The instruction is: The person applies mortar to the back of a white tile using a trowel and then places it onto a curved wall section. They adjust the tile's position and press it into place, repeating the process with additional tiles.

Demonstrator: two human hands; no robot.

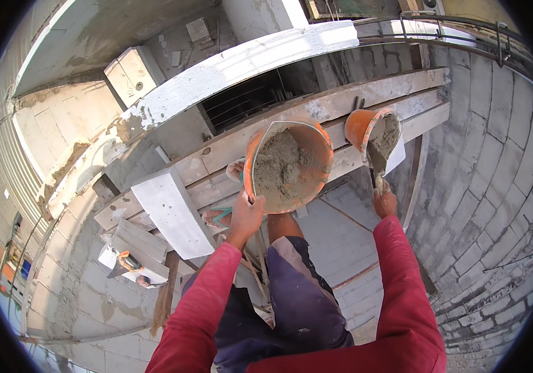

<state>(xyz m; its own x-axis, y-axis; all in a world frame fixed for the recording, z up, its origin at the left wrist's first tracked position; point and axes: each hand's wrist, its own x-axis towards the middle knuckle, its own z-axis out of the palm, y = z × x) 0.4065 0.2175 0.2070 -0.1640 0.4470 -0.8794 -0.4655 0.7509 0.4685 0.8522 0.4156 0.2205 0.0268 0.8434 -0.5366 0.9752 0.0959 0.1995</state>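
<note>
My left hand (245, 217) is closed on the near-left rim of a large orange bucket (325, 163), its thumb over the edge. Grey wet mortar (282, 163) fills part of this bucket, and a thin wire handle rises over its left side. To the right, my right hand (384, 200) grips the handle of a trowel (378, 181); its blade reaches toward the mouth of a smaller orange bucket (358, 129) and is largely covered by mortar. That smaller bucket is tilted, with mortar spread up to its near lip.
I stand over wooden planks (217, 168) high above a floor. A white block (173, 211) lies across them at left, near another block with an orange-handled tool (129, 261). A white-topped wall (248, 62) curves ahead; a grey block wall (490, 124) rises at right.
</note>
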